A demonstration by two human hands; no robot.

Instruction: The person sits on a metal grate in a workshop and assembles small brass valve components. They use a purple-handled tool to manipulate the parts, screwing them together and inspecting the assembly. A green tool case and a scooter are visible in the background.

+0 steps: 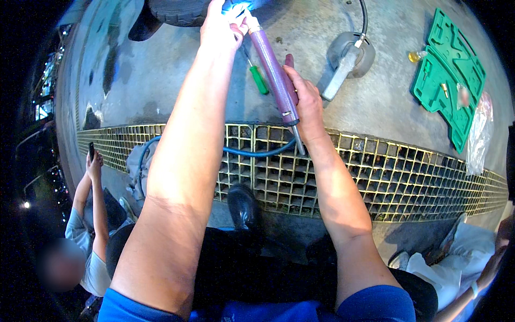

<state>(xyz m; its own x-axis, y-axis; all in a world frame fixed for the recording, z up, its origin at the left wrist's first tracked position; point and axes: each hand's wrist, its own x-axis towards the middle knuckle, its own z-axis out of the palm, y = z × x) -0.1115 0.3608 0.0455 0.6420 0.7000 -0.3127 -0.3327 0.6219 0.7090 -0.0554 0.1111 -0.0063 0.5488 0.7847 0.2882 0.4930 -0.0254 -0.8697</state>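
A purple-barrelled grease gun (pixel 274 75) slants across the upper middle, a metal rod sticking out of its near end. My right hand (pixel 307 96) is wrapped around its dark red lever beside the barrel. At the far end, the fingers of my left hand (pixel 225 29) are closed around the gun's metal front, close to a tyre (pixel 179 12). Bright bluish light washes out the fingertips and the tip there. Just left of the barrel, a green-handled screwdriver (pixel 259 80) lies on the concrete.
A grey round-bodied tool (pixel 351 59) with a black hose lies to the right. Beyond it are an open green plastic case (pixel 448 75) and a clear bag (pixel 479 134). A blue hose (pixel 257 153) crosses the floor grating (pixel 386 177). People sit at both sides; the left one holds a phone (pixel 92 150).
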